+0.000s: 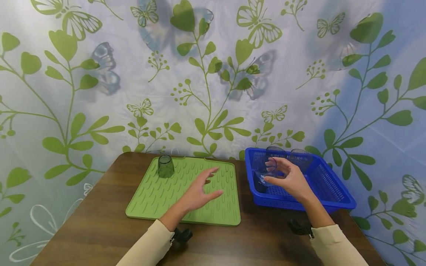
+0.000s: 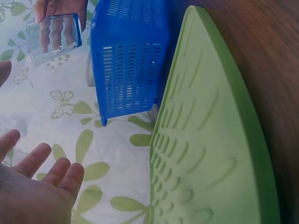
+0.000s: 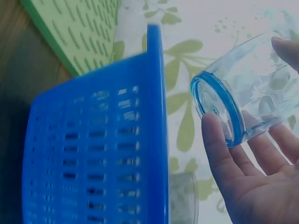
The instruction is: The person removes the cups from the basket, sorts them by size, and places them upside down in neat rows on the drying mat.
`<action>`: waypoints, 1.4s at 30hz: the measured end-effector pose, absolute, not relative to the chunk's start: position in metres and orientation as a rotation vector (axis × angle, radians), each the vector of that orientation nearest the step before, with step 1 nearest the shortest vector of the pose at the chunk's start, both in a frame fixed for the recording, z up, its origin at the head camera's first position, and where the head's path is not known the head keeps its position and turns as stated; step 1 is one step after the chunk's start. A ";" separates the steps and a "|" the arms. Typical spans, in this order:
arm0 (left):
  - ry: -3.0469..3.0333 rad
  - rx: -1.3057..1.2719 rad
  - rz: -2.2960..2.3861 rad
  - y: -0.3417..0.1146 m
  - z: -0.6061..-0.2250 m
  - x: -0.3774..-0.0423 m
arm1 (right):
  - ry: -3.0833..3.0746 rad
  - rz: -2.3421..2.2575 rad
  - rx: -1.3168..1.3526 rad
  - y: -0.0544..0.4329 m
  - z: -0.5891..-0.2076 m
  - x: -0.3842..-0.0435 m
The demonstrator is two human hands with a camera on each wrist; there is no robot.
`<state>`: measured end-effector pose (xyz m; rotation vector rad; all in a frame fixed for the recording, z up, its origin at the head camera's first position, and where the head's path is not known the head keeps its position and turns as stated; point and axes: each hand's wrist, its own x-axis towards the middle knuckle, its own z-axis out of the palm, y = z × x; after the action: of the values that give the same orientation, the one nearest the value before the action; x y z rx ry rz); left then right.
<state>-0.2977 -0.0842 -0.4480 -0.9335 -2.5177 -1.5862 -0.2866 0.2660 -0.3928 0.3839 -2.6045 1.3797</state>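
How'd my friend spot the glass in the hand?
On the brown table, find the blue basket at the right. Just above it, the person's right hand holds a clear glass, bluish at one end. Only this glass is in a hand; other glasses sit in the basket, one on the green mat.

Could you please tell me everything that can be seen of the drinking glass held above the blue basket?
The drinking glass is transparent and faintly blue, with dimpled sides and a thicker, deeper-blue ring at one end. It looks like real glass and appears empty. It is tilted, held in the air above the blue basket by the person's right grip.
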 end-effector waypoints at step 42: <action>-2.412 -0.957 -1.896 -0.061 -0.420 -0.304 | -2.692 1.233 0.782 0.191 -0.386 -0.299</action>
<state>-0.3036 -0.0614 -0.4198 -0.9569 -2.4124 -1.8958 -0.2989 0.1913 -0.3857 0.7825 -2.6918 1.2326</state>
